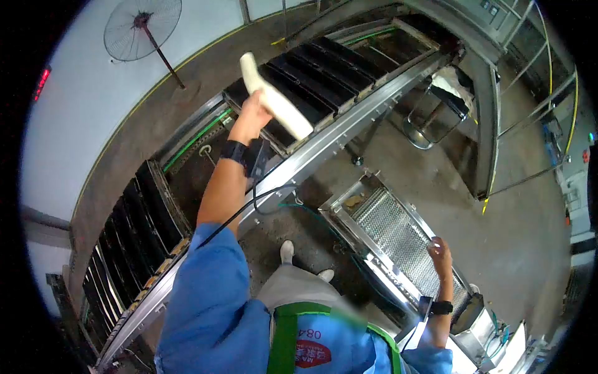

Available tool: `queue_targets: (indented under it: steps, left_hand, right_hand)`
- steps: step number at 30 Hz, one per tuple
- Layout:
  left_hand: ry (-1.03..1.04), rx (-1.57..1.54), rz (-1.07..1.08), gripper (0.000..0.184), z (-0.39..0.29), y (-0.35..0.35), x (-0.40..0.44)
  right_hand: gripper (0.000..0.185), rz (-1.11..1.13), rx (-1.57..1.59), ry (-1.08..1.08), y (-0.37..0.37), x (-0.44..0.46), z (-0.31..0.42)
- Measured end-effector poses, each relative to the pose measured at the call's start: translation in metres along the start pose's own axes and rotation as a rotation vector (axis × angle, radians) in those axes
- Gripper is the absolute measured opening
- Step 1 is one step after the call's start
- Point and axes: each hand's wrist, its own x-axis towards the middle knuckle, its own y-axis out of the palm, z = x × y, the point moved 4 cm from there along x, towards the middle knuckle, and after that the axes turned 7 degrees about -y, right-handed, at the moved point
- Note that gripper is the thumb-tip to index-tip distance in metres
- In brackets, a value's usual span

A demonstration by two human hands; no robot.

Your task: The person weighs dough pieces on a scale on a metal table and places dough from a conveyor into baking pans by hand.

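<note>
Over the black trays (305, 71), a pale roll (285, 112), probably light and bendable, is clasped by the left hand (254, 111) near its middle, seemingly the best hold; the right hand (440, 254)'s grip cannot be told.

From my side I see one bar (283, 111) — cream-white, long and thick, with a slight bend. The left hand (255, 111) holds it near the middle, slantwise over the black trays (321, 71); whether it touches them — this I cannot tell.
</note>
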Motion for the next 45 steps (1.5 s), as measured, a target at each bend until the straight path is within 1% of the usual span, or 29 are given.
queue_targets:
  steps: [1, 3, 5, 6, 7, 9, 13, 15, 16, 17, 19, 21, 23, 24, 26, 27, 29, 30, 32, 33, 34, 35, 37, 38, 40, 42, 43, 44, 45]
  left_hand:
    - [-0.097, 0.134, -0.145, 0.043, 0.010, -0.032, 0.008]
    - [0.073, 0.337, -0.380, 0.047, 0.026, -0.111, 0.056]
    - [0.242, 1.075, -0.393, 0.042, 0.016, -0.138, 0.058]
    - [0.285, 1.379, -0.450, 0.034, 0.003, -0.132, 0.034]
    - [0.272, 1.387, -0.452, 0.034, -0.005, -0.120, 0.017]
    - [0.337, 1.898, -0.609, 0.031, -0.018, -0.098, -0.002]
    - [0.451, 2.223, -0.666, 0.038, -0.011, -0.127, 0.037]
    - [0.400, 2.232, -0.627, 0.039, -0.017, -0.122, 0.030]
    - [0.305, 2.207, -0.616, 0.039, -0.019, -0.123, 0.023]
    - [0.217, 2.176, -0.610, 0.039, -0.019, -0.126, 0.020]
    - [0.079, 2.125, -0.530, 0.043, -0.018, -0.152, 0.017]
    - [0.116, 2.068, -0.548, 0.040, -0.012, -0.187, 0.014]
    - [0.486, 1.561, -0.688, 0.045, -0.014, -0.185, -0.031]
    - [0.458, 1.023, -0.467, 0.036, -0.002, -0.168, -0.071]
    - [0.798, 1.717, 0.114, 0.039, 0.023, -0.171, -0.090]
    - [0.661, 1.663, 0.211, 0.039, 0.027, -0.183, -0.091]
    - [0.034, 0.988, 0.084, 0.041, 0.027, -0.210, -0.076]
    - [-0.104, 0.762, 0.025, 0.042, 0.021, -0.220, -0.073]
    - [-0.176, 0.567, -0.039, 0.044, 0.006, -0.228, -0.063]
    - [-0.101, 0.554, -0.139, 0.045, -0.008, -0.259, -0.042]
    - [-0.115, 0.569, -0.100, 0.045, 0.008, -0.251, -0.048]
    - [0.132, 0.877, -0.041, 0.046, -0.002, -0.244, -0.056]
    - [0.380, 1.163, 0.028, 0.047, -0.006, -0.236, -0.051]
    - [0.400, 1.036, -0.296, 0.051, -0.014, -0.241, -0.035]
    - [0.490, 0.964, -0.606, 0.059, -0.011, -0.224, -0.023]
    - [0.587, 1.651, -0.406, 0.041, -0.010, -0.204, 0.004]
    - [0.528, 2.065, -0.304, 0.037, -0.010, -0.199, 0.018]
    - [0.595, 1.858, -0.198, 0.037, -0.001, -0.210, 0.050]
    - [0.561, 1.840, -0.144, 0.038, 0.005, -0.190, 0.044]
  right_hand:
    - [0.031, 0.022, -0.044, -0.028, 0.006, 0.006, 0.006]
    - [0.031, 0.033, -0.053, -0.046, 0.019, 0.020, 0.020]
    - [0.031, 0.038, -0.060, -0.069, 0.032, 0.026, 0.031]
    - [0.030, 0.042, -0.071, -0.077, 0.040, 0.030, 0.022]
    - [0.031, 0.034, 0.011, -0.090, 0.045, 0.032, 0.007]
    - [0.032, 0.079, 0.083, 0.028, 0.055, 0.038, 0.022]
    - [0.032, 0.141, -0.063, 0.008, 0.076, 0.054, 0.016]
    - [0.031, 0.196, -0.017, 0.013, 0.084, 0.054, 0.026]
    - [0.031, 0.139, 0.007, -0.106, 0.087, 0.053, 0.023]
    - [0.032, 0.164, -0.049, -0.105, 0.088, 0.055, 0.023]
    - [0.033, 0.175, -0.037, 0.035, 0.088, 0.056, 0.023]
    - [0.031, 0.148, -0.012, 0.006, 0.086, 0.055, 0.013]
    - [0.031, 0.152, -0.111, -0.067, 0.079, 0.054, 0.003]
    - [0.031, 0.119, -0.062, -0.041, 0.077, 0.053, -0.005]
    - [0.033, 0.041, -0.099, -0.023, 0.074, 0.028, -0.018]
    - [0.035, 0.027, -0.204, -0.043, 0.071, 0.022, -0.017]
    - [0.043, -0.082, -0.385, 0.013, 0.069, -0.004, -0.031]
    - [0.043, -0.084, -0.405, 0.017, 0.062, -0.004, -0.004]
    - [0.044, -0.184, -0.507, 0.051, 0.050, -0.015, -0.022]
    - [0.046, -0.205, -0.535, 0.100, 0.044, -0.016, -0.026]
    - [0.049, -0.221, -0.617, 0.206, 0.024, -0.044, -0.055]
    - [0.051, -0.218, -0.686, 0.277, 0.017, -0.053, -0.074]
    - [0.054, -0.138, -0.689, 0.424, 0.004, -0.077, -0.104]
    - [0.055, -0.104, -0.693, 0.537, 0.002, -0.086, -0.107]
    - [0.056, -0.120, -0.678, 0.675, -0.010, -0.115, -0.110]
    - [0.053, -0.206, -0.683, 0.703, -0.012, -0.145, -0.117]
    - [0.051, -0.208, -0.644, 0.668, -0.006, -0.153, -0.139]
    - [0.049, -0.220, -0.620, 0.689, -0.002, -0.159, -0.134]
    - [0.048, -0.236, -0.593, 0.696, 0.003, -0.167, -0.124]
